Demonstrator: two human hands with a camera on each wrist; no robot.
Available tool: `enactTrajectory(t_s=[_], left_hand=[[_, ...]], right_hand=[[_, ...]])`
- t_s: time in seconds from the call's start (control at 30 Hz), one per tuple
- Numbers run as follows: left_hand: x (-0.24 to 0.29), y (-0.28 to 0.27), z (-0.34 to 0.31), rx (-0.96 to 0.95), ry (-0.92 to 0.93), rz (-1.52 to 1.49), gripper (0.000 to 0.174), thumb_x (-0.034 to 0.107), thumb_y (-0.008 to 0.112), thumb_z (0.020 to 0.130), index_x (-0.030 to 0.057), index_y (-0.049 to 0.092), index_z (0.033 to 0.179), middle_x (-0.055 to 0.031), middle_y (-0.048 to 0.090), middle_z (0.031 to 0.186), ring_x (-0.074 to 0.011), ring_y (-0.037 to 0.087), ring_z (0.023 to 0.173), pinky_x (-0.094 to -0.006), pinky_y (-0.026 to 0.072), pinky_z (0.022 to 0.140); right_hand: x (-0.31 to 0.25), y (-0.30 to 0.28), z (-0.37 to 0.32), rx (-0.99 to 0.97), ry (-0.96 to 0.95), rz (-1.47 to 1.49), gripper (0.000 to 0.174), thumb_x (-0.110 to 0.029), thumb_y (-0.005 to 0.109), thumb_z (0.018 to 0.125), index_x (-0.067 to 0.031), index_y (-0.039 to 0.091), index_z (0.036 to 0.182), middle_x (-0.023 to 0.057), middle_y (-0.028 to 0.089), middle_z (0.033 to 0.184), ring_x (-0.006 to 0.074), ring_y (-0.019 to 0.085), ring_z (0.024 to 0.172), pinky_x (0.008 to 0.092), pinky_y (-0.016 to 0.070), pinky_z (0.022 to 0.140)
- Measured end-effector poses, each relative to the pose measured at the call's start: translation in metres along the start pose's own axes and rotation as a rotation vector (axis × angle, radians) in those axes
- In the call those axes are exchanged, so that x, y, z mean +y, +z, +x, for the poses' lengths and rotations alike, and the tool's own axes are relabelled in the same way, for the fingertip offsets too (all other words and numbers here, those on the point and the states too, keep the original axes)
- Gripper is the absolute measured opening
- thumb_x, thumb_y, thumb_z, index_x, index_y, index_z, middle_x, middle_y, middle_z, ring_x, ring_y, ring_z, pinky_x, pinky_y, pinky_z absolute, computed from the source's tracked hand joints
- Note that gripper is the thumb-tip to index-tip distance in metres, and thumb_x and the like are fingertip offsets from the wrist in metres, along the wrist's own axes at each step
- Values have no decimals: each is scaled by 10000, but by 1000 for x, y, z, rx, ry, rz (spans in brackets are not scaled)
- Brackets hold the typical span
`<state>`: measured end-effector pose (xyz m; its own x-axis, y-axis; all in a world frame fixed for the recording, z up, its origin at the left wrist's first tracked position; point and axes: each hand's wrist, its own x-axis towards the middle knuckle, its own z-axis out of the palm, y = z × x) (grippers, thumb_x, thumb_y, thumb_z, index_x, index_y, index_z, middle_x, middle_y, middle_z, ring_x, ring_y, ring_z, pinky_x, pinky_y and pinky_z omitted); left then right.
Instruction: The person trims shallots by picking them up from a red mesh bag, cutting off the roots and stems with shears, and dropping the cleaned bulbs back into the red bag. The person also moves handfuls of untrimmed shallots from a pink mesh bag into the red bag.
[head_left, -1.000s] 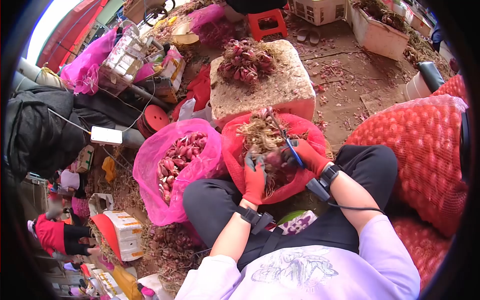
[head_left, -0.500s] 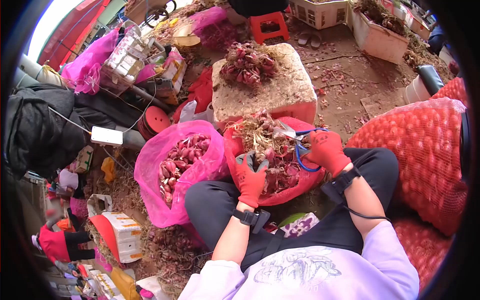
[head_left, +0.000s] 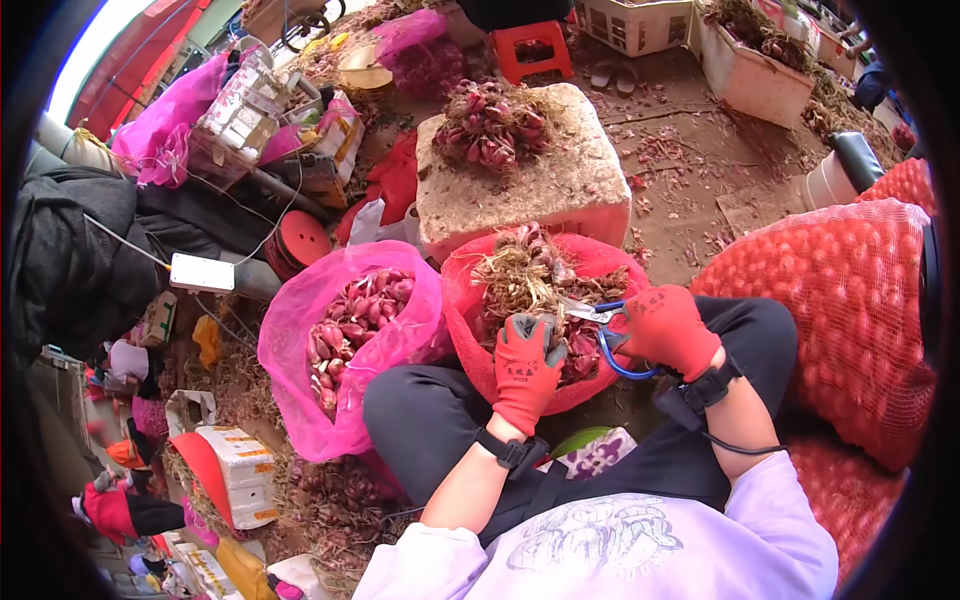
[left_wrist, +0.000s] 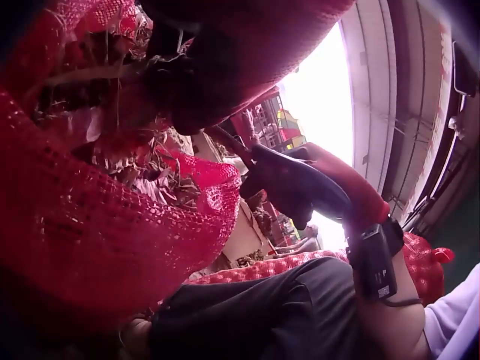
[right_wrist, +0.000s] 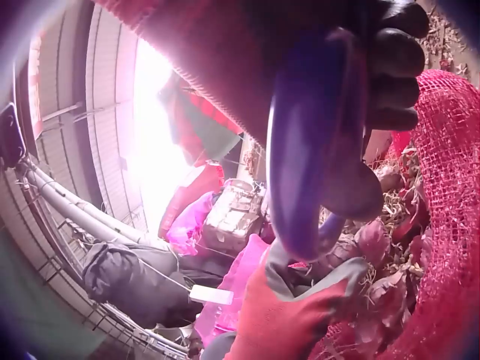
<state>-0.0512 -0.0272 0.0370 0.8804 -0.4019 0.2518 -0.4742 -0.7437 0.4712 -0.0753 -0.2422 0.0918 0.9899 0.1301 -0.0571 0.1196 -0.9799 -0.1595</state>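
My gloved right hand (head_left: 672, 330) grips blue-handled scissors (head_left: 627, 355); their blades point left, close beside my left hand. In the right wrist view the blue handle (right_wrist: 307, 142) loops round the dark fingers. My gloved left hand (head_left: 527, 368) has its fingers curled round something among the dry stems (head_left: 520, 285); the glove hides most of it. Both hands are over a red mesh bag (head_left: 462, 290) full of red bulbs with stems. In the left wrist view that bag's mesh wall (left_wrist: 112, 240) lies below the left hand.
A pink mesh bag (head_left: 283, 365) of trimmed bulbs stands at the left. Beyond the red bag, a foam block (head_left: 590, 185) carries a bunch of bulbs (head_left: 490, 125). Large full red sacks (head_left: 825, 300) stand at the right. A red stool (head_left: 530, 50) is farther back.
The right hand first swung outward with the scissors, then brought the blades back beside the left hand. The left hand has shifted slightly right, and its fingers have curled in over the stems.
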Motion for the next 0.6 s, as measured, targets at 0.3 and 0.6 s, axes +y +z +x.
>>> enactTrajectory(t_s=[0.3, 0.6], left_hand=[[10, 0, 1, -58, 26, 36, 385, 188, 748, 644, 62, 590, 972, -162, 480, 1015, -346, 491, 922, -436, 432, 778], [9, 10, -3, -61, 60, 50, 388, 174, 750, 628, 69, 591, 966, -150, 486, 1009, -334, 496, 921, -422, 439, 772]], right_hand=[[-1, 2, 1, 7, 39, 35, 375, -445, 655, 631, -72, 678, 667, 131, 629, 646, 301, 636, 654, 393, 490, 603], [-2, -14, 7, -190, 124, 39, 401, -456, 645, 656, -65, 697, 723, 133, 658, 703, 309, 654, 710, 391, 512, 643]])
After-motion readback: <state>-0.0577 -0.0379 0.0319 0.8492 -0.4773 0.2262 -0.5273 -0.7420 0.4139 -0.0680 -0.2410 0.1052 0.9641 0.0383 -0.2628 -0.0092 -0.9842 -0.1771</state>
